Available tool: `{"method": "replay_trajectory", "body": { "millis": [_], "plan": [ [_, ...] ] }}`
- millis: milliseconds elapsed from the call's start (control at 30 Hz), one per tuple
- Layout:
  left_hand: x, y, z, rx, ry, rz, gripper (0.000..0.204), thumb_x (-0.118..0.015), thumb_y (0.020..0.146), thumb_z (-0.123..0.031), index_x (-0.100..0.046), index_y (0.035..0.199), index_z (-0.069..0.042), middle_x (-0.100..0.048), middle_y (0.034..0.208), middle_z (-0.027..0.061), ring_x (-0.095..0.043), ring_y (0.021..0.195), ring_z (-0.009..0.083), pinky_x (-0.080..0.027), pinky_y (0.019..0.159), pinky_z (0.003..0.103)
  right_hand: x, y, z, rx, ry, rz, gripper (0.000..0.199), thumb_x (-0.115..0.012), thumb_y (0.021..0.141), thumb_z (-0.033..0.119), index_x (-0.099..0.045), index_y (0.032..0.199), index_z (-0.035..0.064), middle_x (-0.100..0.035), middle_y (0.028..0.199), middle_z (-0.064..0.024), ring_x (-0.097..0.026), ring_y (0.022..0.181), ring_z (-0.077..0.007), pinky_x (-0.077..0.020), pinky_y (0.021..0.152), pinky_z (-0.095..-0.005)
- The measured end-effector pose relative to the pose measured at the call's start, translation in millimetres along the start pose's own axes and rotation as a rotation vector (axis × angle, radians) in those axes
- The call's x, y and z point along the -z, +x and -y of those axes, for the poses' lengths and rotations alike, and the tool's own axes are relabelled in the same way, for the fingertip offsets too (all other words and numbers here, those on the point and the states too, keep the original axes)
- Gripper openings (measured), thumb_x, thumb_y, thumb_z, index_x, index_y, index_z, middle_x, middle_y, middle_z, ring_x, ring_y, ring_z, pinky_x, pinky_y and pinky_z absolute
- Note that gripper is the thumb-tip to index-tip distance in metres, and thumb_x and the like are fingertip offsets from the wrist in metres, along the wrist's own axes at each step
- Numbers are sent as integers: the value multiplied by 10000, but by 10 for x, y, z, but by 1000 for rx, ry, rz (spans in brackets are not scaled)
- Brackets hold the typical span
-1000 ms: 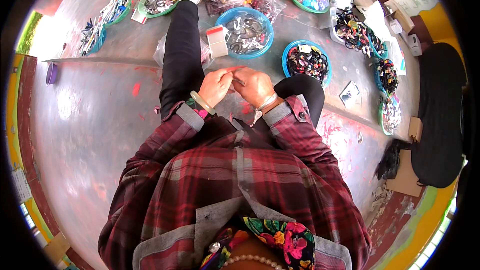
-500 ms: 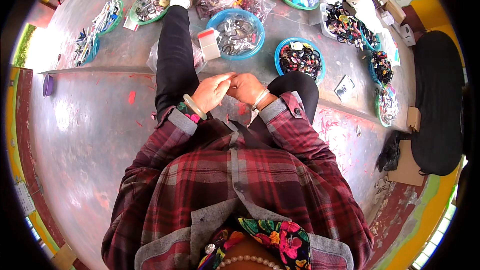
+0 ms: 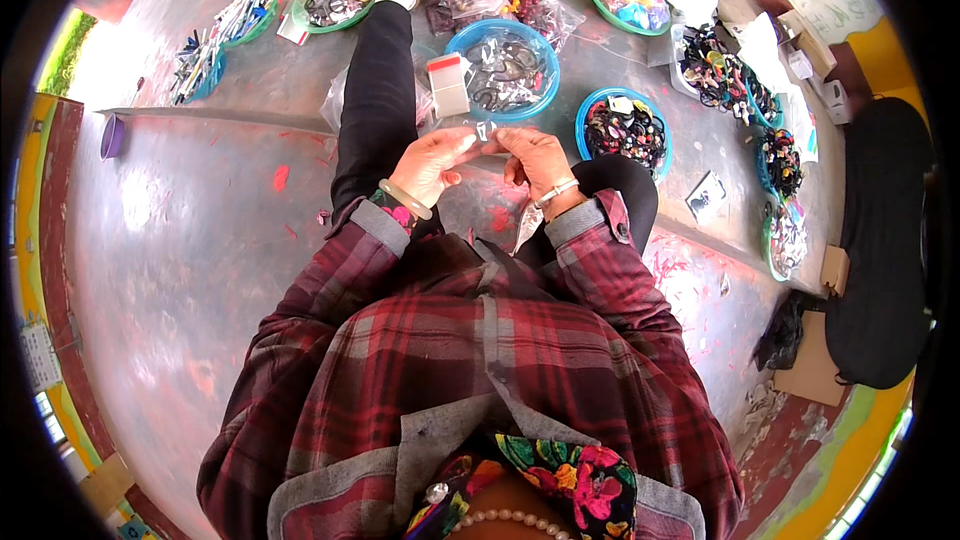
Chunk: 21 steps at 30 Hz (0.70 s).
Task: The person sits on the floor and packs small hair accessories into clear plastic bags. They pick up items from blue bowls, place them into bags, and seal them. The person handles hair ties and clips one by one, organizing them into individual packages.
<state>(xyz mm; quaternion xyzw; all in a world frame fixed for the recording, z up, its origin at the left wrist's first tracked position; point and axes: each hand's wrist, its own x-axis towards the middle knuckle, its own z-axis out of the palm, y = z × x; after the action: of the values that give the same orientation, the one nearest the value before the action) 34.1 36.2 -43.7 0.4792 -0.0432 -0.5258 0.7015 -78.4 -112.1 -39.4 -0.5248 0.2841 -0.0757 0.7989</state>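
Small black-and-white piece [image 3: 484, 130], qty 1, betw. fingertips of both hands, above floor [image 3: 180, 240]; exact type too small to tell. L hand [image 3: 430, 162] & R hand [image 3: 540, 162]: each appears closed in thumb-finger pinch on it. Step (judged): 2-handed fingertip work on piece; next move calls for steady pinch, fine control. Outward: 2 nearest blue basins, 1 w/ bagged items [image 3: 555, 88], 1 w/ dark small items [image 3: 581, 128]; 1 red-and-white box [image 3: 448, 90] at former's L edge; 1 purple bowl [image 3: 112, 137] far L.
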Motion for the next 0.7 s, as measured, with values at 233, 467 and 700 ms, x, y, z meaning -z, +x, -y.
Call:
{"method": "replay_trajectory", "body": {
  "millis": [233,467,700],
  "plan": [
    [-53,15,1,-129,175,-96,223,-582,853,-155,-598,1015,-1,-632,926,46,-596,838,111,-380,500,169,43,-18,70,-122,201,220,251,-535,865,196,-598,1007,-2,-655,887,-90,-490,423,-94,-337,364,-197],
    [-111,-2,-36,-123,165,-26,262,-565,865,-178,-589,1057,-1,-626,933,47,-581,775,90,-436,513,189,93,11,45,-194,168,244,268,-509,882,199,-579,1058,10,-646,950,-93,-489,438,-99,-348,384,-195],
    [-105,-40,-64,-125,176,-35,316,-550,878,-240,-563,1095,-11,-611,1007,52,-578,859,100,-423,516,179,29,-3,65,-183,164,244,306,-466,902,231,-577,1078,7,-639,994,-91,-478,431,-104,-369,412,-207]
  ]
}}
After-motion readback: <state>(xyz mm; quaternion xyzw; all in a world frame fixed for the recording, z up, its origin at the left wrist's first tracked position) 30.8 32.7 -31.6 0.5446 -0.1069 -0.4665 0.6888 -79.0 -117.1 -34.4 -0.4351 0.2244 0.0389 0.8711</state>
